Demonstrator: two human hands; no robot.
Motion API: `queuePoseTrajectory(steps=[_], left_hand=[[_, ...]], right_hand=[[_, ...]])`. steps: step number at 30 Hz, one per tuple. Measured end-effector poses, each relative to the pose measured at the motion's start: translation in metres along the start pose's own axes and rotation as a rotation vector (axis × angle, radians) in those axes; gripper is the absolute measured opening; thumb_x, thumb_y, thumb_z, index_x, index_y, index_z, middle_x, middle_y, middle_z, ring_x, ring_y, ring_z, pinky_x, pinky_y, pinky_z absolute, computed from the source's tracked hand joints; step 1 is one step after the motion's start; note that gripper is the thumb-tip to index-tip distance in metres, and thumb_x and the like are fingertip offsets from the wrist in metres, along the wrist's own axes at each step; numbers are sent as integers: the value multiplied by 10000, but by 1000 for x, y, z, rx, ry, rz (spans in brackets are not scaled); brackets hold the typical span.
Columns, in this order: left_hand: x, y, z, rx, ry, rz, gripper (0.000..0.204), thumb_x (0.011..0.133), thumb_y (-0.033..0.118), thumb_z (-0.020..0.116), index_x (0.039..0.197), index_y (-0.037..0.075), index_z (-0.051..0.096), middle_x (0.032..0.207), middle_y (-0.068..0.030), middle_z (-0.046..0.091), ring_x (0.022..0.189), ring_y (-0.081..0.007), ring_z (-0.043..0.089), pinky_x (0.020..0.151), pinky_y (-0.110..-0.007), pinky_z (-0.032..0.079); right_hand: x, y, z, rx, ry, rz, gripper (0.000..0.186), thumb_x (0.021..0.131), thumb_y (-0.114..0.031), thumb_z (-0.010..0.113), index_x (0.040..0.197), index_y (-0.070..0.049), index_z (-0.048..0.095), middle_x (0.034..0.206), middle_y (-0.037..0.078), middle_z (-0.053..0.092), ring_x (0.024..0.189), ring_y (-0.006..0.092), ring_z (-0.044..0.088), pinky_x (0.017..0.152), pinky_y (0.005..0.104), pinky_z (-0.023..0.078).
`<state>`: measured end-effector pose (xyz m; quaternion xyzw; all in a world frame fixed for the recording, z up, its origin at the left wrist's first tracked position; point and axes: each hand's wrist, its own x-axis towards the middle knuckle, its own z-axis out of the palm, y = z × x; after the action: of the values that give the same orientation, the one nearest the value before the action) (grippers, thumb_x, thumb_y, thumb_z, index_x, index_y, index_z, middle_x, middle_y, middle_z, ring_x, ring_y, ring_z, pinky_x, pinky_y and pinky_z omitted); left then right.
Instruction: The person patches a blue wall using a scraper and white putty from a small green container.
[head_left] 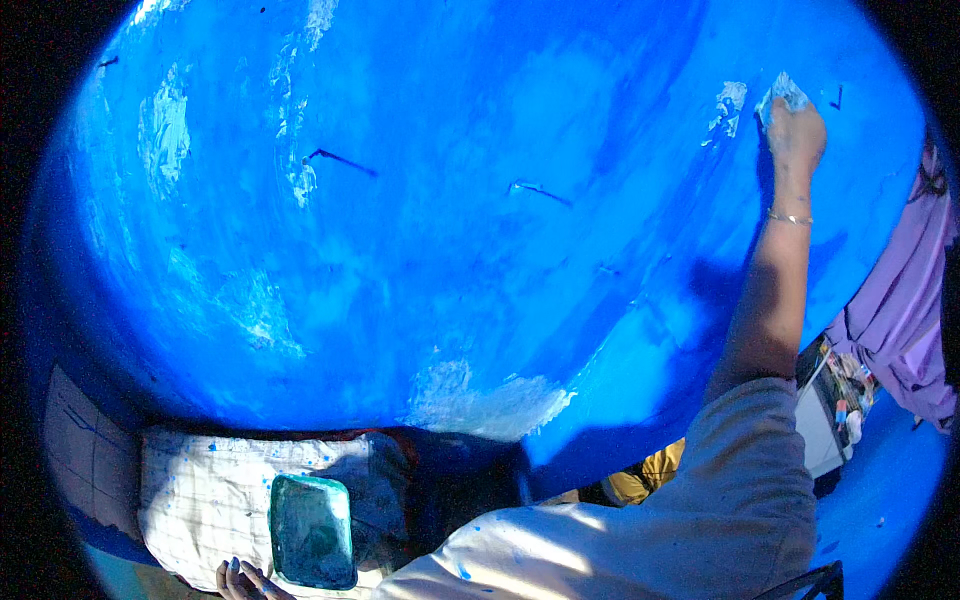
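My right hand [797, 130] is raised at the upper right, closed on a crumpled pale rag or piece of plastic [783, 92] against the blue painted wall [420, 230]. A whitish patch [727, 110] is just left of it. The wall has streaky paint, pale patches and several dark nails or hooks [342, 162]. My left hand [243, 580] is low at the bottom edge, fingers apart and slightly curled over a paint-spotted white cloth [205, 490]. Beside it, on that cloth, sits a green-rimmed rectangular plastic tub [312, 530].
At the right hangs purple fabric [890, 300], with a pale flat panel [822, 430] and small jumbled items [850, 390] below it. Yellow material [660, 465] shows behind my right arm. A pale gridded panel [88, 450] stands at the lower left.
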<state>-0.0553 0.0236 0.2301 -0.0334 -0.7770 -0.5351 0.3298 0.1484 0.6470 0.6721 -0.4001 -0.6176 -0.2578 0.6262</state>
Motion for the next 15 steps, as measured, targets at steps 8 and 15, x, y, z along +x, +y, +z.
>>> queuePoseTrajectory(steps=[8,15], left_hand=[[8,35,10,113,40,91,204,856,156,630,935,-31,608,880,-137,592,723,-185,552,656,-276,463],[12,32,20,134,-17,127,210,874,146,595,953,-48,590,950,-128,552,790,-180,524,690,-280,450]], right_hand=[[-71,-47,36,-338,-370,-165,271,821,-217,539,914,21,628,917,236,622,816,391,618,715,442,500],[-101,-33,-4,-243,-426,-160,265,815,-187,554,971,23,598,864,228,623,820,402,604,725,473,474]])
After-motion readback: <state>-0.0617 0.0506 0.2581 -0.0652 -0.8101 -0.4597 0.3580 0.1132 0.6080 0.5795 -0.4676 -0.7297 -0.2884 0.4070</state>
